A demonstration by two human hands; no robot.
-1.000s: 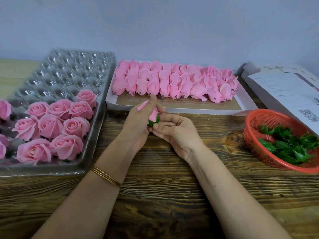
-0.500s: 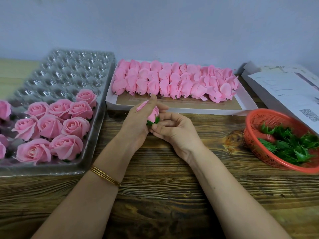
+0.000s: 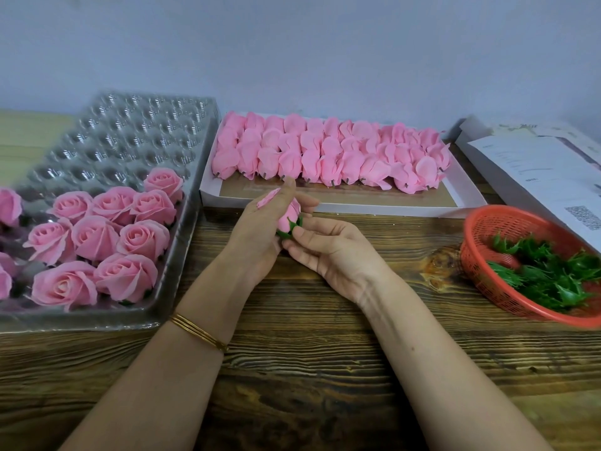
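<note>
A pink rose bud (image 3: 290,216) with a green calyx at its base sits between both hands over the wooden table (image 3: 309,369). My left hand (image 3: 257,236) curls round the bud, and a loose pink petal (image 3: 268,197) sticks out above its fingers. My right hand (image 3: 331,252) pinches the green calyx from the right. Finished open pink roses (image 3: 97,242) fill the near cells of a clear plastic cell tray (image 3: 130,135) on the left. Closed pink buds (image 3: 328,151) lie in rows in a white flat box (image 3: 341,200) behind the hands.
A red mesh basket (image 3: 481,229) holding green calyx pieces (image 3: 553,275) stands at the right. Printed paper sheets (image 3: 533,170) lie behind it. A pale wall rises behind the table. A gold bangle circles the left wrist.
The bud has been turned a little between the fingers. Both hands stay in the same place.
</note>
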